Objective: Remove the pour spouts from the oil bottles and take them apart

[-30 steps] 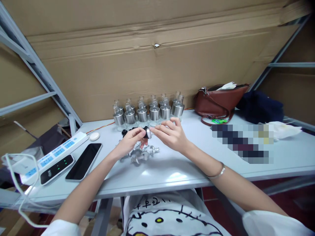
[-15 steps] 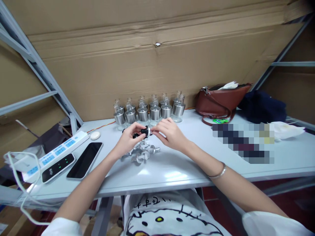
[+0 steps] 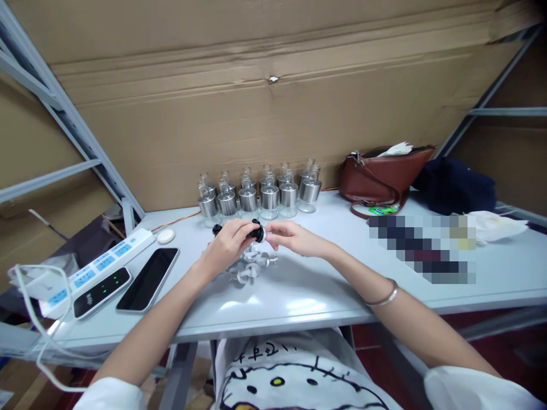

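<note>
My left hand is closed around a small black bottle top with a silver-white collar, above the middle of the table. From the other side, my right hand pinches the collar end with thumb and fingers. Hidden by the fingers is part of the bottle top. Beneath the hands lies a loose cluster of silver metal bottle-top parts. Another black piece shows just behind my left hand. Beyond stand several clear glass bottles with brushed-metal sleeves, in two rows and with uncovered necks.
A phone, a black-faced device, a power strip with white cable and a white disc lie at left. On the right are a brown bag, dark cloth, white plastic and a blurred-out patch. Cardboard rises behind.
My left fingers have wrapped further over the black bottle top. My right hand has dropped slightly and turned, its fingers now pinching right at the collar. The bottles and loose parts stay put.
</note>
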The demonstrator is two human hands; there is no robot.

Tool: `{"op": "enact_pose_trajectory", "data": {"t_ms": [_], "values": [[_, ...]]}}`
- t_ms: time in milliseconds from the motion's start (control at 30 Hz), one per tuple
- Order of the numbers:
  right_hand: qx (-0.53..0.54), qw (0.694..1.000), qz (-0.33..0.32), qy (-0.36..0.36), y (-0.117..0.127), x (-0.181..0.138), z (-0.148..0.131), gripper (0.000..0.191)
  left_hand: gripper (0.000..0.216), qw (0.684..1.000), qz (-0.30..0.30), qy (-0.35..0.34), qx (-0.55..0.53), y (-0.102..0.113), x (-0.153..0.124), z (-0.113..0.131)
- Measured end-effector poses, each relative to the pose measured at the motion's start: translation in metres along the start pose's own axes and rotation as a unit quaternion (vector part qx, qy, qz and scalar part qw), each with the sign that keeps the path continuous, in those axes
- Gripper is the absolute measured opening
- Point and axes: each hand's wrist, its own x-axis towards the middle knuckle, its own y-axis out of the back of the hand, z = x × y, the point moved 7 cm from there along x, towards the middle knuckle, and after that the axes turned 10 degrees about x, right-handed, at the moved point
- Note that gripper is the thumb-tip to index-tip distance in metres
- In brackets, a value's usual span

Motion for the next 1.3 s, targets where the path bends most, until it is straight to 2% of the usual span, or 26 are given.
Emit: {"op": "enact_pose_trajectory", "data": {"t_ms": [100, 200, 333, 433, 533, 600, 667, 700, 733, 800, 833, 867, 967, 1033, 1133, 1300], "values": [[0.1, 0.994, -0.04, -0.029, -0.005, -0.001, 0.001, 0.038, 0.023, 0.998, 0.027, -0.039, 0.048, 0.005, 0.002, 0.006], [0.105, 0.994, -0.004, 0.005, -0.004, 0.001, -0.003, 0.04, 0.016, 0.988, 0.049, -0.074, 0.124, 0.012, 0.004, 0.007], [0.009, 0.996, 0.065, 0.059, -0.001, 0.0, -0.007, 0.037, 0.009, 0.974, 0.041, -0.088, 0.202, 0.018, 0.007, 0.003], [-0.113, 0.979, 0.114, 0.123, 0.0, -0.002, -0.017, 0.028, 0.009, 0.97, 0.038, -0.081, 0.226, 0.02, 0.009, 0.003], [-0.246, 0.932, 0.144, 0.222, -0.003, -0.009, -0.033, 0.023, 0.012, 0.968, 0.041, -0.066, 0.238, 0.02, 0.011, 0.002], [-0.343, 0.881, 0.155, 0.287, -0.005, -0.016, -0.044, 0.022, 0.016, 0.971, 0.034, -0.053, 0.228, 0.02, 0.009, -0.006], [-0.414, 0.829, 0.173, 0.333, -0.003, -0.024, -0.052, 0.021, 0.023, 0.977, 0.037, -0.018, 0.208, 0.024, 0.003, -0.027], [-0.429, 0.809, 0.201, 0.349, 0.003, -0.029, -0.056, 0.02, 0.027, 0.979, 0.053, 0.009, 0.196, 0.029, -0.001, -0.04], [-0.425, 0.797, 0.241, 0.356, 0.011, -0.035, -0.059, 0.019, 0.03, 0.973, 0.087, 0.069, 0.205, 0.036, -0.007, -0.058], [-0.379, 0.793, 0.33, 0.346, 0.031, -0.043, -0.06, 0.015, 0.029, 0.952, 0.11, 0.187, 0.217, 0.043, -0.019, -0.089], [-0.352, 0.797, 0.361, 0.334, 0.04, -0.045, -0.058, 0.014, 0.029, 0.951, 0.1, 0.205, 0.208, 0.041, -0.021, -0.096], [-0.333, 0.802, 0.374, 0.325, 0.045, -0.045, -0.056, 0.015, 0.028, 0.956, 0.056, 0.21, 0.195, 0.033, -0.022, -0.1], [-0.333, 0.814, 0.348, 0.324, 0.043, -0.039, -0.051, 0.02, 0.022, 0.966, -0.098, 0.173, 0.167, 0.001, -0.021, -0.09], [-0.348, 0.814, 0.333, 0.324, 0.04, -0.037, -0.049, 0.022, 0.022, 0.961, -0.166, 0.152, 0.159, -0.014, -0.024, -0.082], [-0.364, 0.815, 0.329, 0.309, 0.039, -0.035, -0.047, 0.022, 0.021, 0.952, -0.213, 0.161, 0.151, -0.021, -0.031, -0.086], [-0.383, 0.817, 0.316, 0.292, 0.038, -0.032, -0.044, 0.021, 0.016, 0.937, -0.245, 0.173, 0.178, -0.022, -0.041, -0.101]]}}
